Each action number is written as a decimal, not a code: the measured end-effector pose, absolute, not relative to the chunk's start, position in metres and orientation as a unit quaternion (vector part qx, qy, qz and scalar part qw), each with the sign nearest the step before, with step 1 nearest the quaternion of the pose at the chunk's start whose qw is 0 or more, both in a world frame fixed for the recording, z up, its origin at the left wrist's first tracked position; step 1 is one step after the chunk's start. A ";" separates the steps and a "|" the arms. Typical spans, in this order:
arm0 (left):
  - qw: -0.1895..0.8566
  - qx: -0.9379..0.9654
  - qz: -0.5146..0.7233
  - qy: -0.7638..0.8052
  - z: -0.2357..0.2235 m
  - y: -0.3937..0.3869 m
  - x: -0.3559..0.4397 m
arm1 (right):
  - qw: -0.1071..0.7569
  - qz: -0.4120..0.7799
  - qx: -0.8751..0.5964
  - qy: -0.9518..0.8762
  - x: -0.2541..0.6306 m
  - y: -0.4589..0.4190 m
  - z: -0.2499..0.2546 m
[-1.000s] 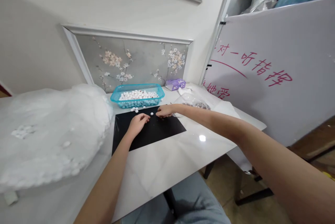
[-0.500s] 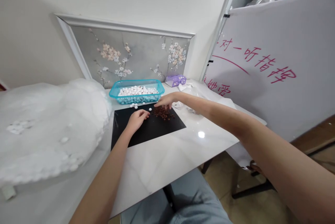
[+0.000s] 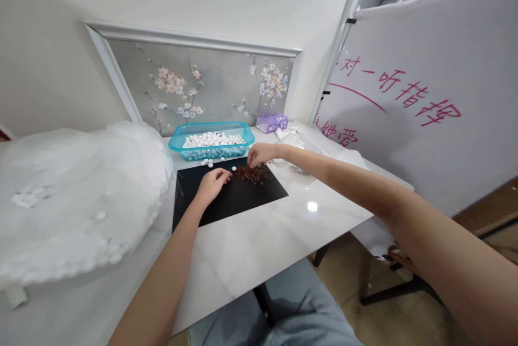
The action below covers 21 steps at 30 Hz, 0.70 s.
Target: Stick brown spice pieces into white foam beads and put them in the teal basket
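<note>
Judged part-done: tray (image 3: pixel 238 129) nr far edge of desk (image 3: pixel 251 243) part-filled w/ white balls (image 3: pixel 214 139), brown pile (image 3: pixel 251 175) left on mat (image 3: pixel 222 207), fingers of R hand (image 3: pixel 261 154) bunched, L hand (image 3: pixel 211 184) curled, grips unconf'd.

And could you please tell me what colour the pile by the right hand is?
The pile is reddish-brown, as the head view shows.

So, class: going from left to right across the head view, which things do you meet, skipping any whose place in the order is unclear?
Big cloudy plastic bag → left hand → single white ball → pile of dark reddish-brown bits → white board with red writing.
</note>
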<state>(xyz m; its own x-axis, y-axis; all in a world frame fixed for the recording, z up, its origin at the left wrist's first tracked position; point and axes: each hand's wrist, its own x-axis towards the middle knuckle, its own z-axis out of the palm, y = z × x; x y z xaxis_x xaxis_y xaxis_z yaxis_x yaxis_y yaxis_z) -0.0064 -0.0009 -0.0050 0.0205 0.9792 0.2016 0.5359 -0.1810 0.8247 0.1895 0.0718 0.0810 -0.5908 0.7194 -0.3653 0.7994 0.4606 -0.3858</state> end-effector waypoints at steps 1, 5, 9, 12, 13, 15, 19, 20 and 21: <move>0.267 0.661 0.395 0.580 -0.004 -0.002 -0.005 | 0.066 -0.253 0.445 0.857 0.190 0.071 0.078; 0.173 0.671 0.388 0.607 0.005 -0.013 -0.003 | 0.016 -0.212 0.434 0.875 0.195 0.065 0.065; 0.042 0.671 0.378 0.637 0.015 -0.022 -0.006 | -0.081 -0.161 0.415 0.892 0.207 0.050 0.054; -0.016 0.667 0.359 0.653 0.015 -0.021 -0.012 | -0.175 -0.109 0.408 0.890 0.219 0.034 0.043; -0.029 0.664 0.352 0.659 0.015 -0.021 -0.013 | -0.195 -0.097 0.406 0.887 0.223 0.031 0.039; -0.048 0.661 0.341 0.667 0.013 -0.020 -0.016 | -0.221 -0.083 0.407 0.882 0.230 0.030 0.029; -0.063 0.668 0.317 0.670 0.011 -0.022 -0.013 | -0.239 -0.067 0.446 0.860 0.245 0.047 0.012; -0.062 0.673 0.310 0.669 0.011 -0.022 -0.011 | -0.240 -0.062 0.464 0.851 0.249 0.053 0.009; -0.061 0.678 0.303 0.667 0.011 -0.023 -0.009 | -0.237 -0.058 0.481 0.842 0.253 0.058 0.006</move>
<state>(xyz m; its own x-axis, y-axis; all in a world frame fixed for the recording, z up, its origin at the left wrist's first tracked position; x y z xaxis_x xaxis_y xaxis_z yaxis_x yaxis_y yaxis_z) -0.0093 -0.0230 0.0107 -0.0745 0.8676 0.4916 0.9410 -0.1021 0.3226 0.2527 0.0580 0.0055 -0.4248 0.8375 0.3436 0.7821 0.5307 -0.3266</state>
